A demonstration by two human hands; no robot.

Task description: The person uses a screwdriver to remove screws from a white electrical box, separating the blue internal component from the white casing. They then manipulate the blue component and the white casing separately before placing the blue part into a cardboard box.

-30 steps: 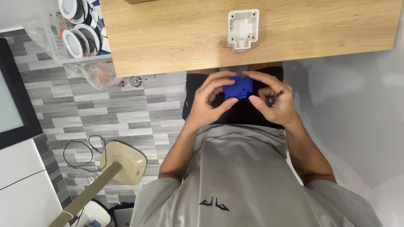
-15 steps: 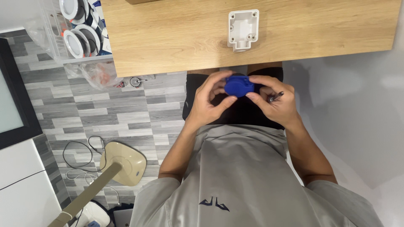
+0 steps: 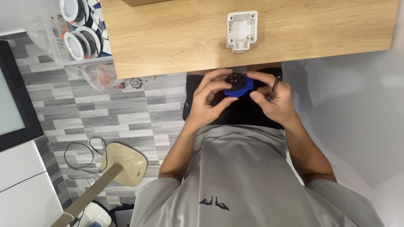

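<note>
Blue socket part (image 3: 239, 86): gripped by left hand (image 3: 209, 101) and right hand (image 3: 274, 101) below table (image 3: 176, 42) near edge; right also grasps thin tool (image 3: 274, 88); steady two-handed grip advisable; white box (image 3: 241, 30) on table

A wooden table (image 3: 176, 38) fills the top of the view, from 11 to 1 o'clock. A white plastic box (image 3: 241, 30) lies on it at 12 o'clock, open side up. At 10 o'clock, a clear bin (image 3: 54, 42) holds round white lamps (image 3: 78, 44), and a crumpled plastic bag (image 3: 94, 75) hangs just below it. At 7 o'clock, a beige stand (image 3: 122, 163) rests on the grey tiled floor (image 3: 126, 109), with thin cables (image 3: 78, 151) beside it. A dark screen (image 3: 14, 105) is at 9 o'clock.
</note>
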